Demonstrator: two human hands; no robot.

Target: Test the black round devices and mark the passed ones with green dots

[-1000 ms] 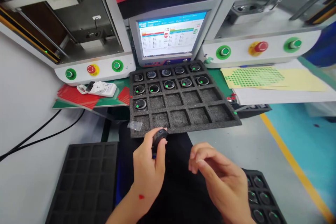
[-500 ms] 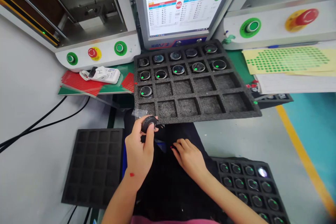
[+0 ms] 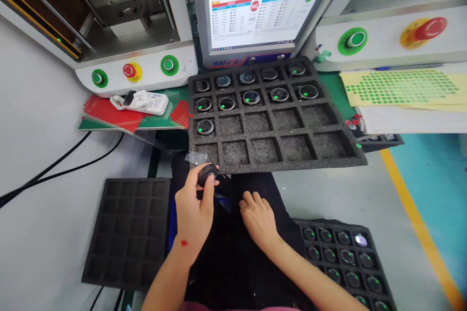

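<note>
The left hand (image 3: 193,214) is gripping a small round black watch body (image 3: 207,174), with the thumb on its left edge and the fingertips (image 3: 211,182) curled over its right side, so the fingers are closed around it. The piece is sitting just off the near left corner of the grey foam tray (image 3: 343,153), raised above the dark lap. A small clear plastic scrap (image 3: 195,157) is lying on that corner of the tray, just beyond the held piece.

The right hand (image 3: 259,218) is lying palm down on the dark fabric (image 3: 237,262) of the lap, fingers loosely bent and pointing left and far; it is holding nothing that can be made out.

The grey foam tray is carrying round watch bodies in its two far rows and one more at the left end of the third row (image 3: 205,127); several are showing green dots. To the near left, a black foam tray (image 3: 127,233) with square pockets is resting beside the left forearm. To the near right, another black tray (image 3: 383,277) is holding rows of round pieces. Beyond the grey tray, a monitor (image 3: 262,5) is showing red NG and green OK marks. A white handheld scanner (image 3: 140,102) is lying on red sheets to the far left, and a yellow sheet of green dot stickers (image 3: 401,87) is lying to the far right.
</note>
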